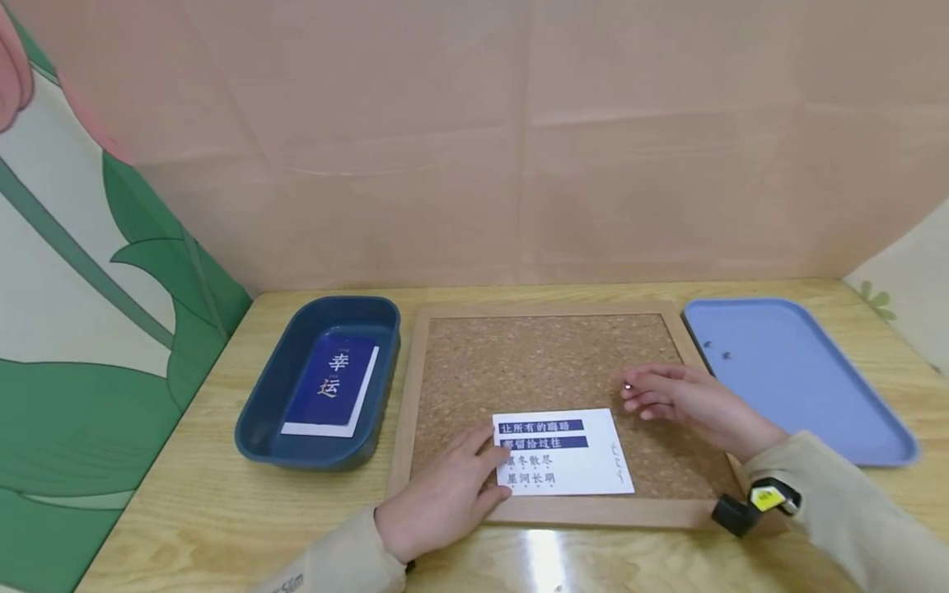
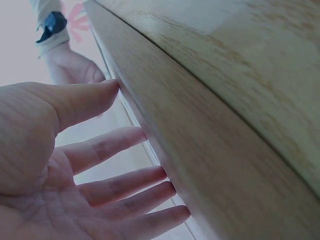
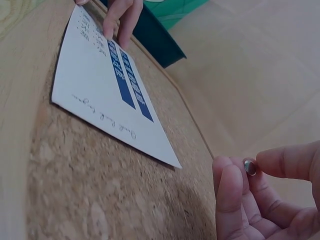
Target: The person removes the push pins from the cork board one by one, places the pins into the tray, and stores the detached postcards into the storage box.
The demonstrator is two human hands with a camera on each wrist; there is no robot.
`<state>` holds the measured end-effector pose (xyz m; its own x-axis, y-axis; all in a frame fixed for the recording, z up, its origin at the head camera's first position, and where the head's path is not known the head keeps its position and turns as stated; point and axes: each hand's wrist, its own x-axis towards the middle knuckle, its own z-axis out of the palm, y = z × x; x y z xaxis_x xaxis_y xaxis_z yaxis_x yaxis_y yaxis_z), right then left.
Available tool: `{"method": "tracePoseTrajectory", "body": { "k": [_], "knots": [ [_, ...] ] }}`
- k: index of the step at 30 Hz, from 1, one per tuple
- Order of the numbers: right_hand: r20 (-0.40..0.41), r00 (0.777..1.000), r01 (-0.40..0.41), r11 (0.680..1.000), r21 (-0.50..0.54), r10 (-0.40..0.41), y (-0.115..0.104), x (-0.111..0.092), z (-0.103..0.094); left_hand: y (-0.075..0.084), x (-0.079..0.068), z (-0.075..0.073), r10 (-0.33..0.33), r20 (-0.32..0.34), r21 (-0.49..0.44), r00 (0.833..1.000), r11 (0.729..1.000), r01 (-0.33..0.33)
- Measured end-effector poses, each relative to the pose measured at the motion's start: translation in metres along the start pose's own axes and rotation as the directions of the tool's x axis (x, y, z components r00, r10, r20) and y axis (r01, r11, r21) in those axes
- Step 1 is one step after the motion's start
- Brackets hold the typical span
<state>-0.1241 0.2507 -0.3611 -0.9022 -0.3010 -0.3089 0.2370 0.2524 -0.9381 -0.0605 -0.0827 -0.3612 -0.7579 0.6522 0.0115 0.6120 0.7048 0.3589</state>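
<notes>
A white card (image 1: 596,461) with two blue bands of characters lies on the lower part of a wood-framed cork board (image 1: 549,354). My left hand (image 1: 448,490) rests at the card's left edge, its fingers extended and fingertips touching the card. Above the board, to the right of the card, my right hand (image 1: 682,403) pinches a small shiny metal thumbtack (image 3: 249,166) between thumb and fingers. The tack's round, silvery head shows in the right wrist view; its point cannot be made out. In the left wrist view, the left fingers (image 2: 125,185) reach along the wooden frame.
Left of the board stands a dark blue basin (image 1: 255,412) holding a blue-and-white card (image 1: 334,383). On the right, a light blue tray (image 1: 801,379) carries two small dark pieces (image 1: 726,356) near its left side. A beige sheet (image 1: 519,165) hangs behind the table.
</notes>
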Motion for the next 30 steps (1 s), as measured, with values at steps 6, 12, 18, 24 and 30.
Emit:
{"method": "tracePoseTrajectory", "body": {
  "k": [6, 12, 18, 24, 30],
  "knots": [
    [-0.031, 0.999, -0.024, 1.000, 0.003, 0.024, 0.003, -0.002, -0.009, 0.000, -0.001, 0.001, -0.006, -0.008, -0.003, 1.000, 1.000, 0.006],
    [-0.035, 0.999, -0.030, 1.000, 0.004, 0.030, 0.005, -0.006, -0.017, 0.000, -0.001, 0.001, -0.003, -0.013, 0.008, 1.000, 1.000, 0.003],
    [-0.042, 0.999, -0.020, 1.000, 0.008, 0.020, 0.009, -0.009, -0.026, 0.001, 0.000, 0.000, -0.017, 0.001, -0.005, 1.000, 1.000, 0.017],
    [-0.032, 0.999, 0.013, 0.999, 0.051, -0.011, 0.012, -0.016, -0.038, 0.000, 0.000, 0.001, -0.017, 0.006, -0.008, 1.000, 1.000, 0.018],
    [-0.043, 0.999, -0.004, 0.995, 0.104, 0.008, 0.017, -0.017, -0.052, 0.000, 0.000, 0.000, -0.006, 0.003, 0.002, 1.000, 1.000, 0.006]
  ]
}}
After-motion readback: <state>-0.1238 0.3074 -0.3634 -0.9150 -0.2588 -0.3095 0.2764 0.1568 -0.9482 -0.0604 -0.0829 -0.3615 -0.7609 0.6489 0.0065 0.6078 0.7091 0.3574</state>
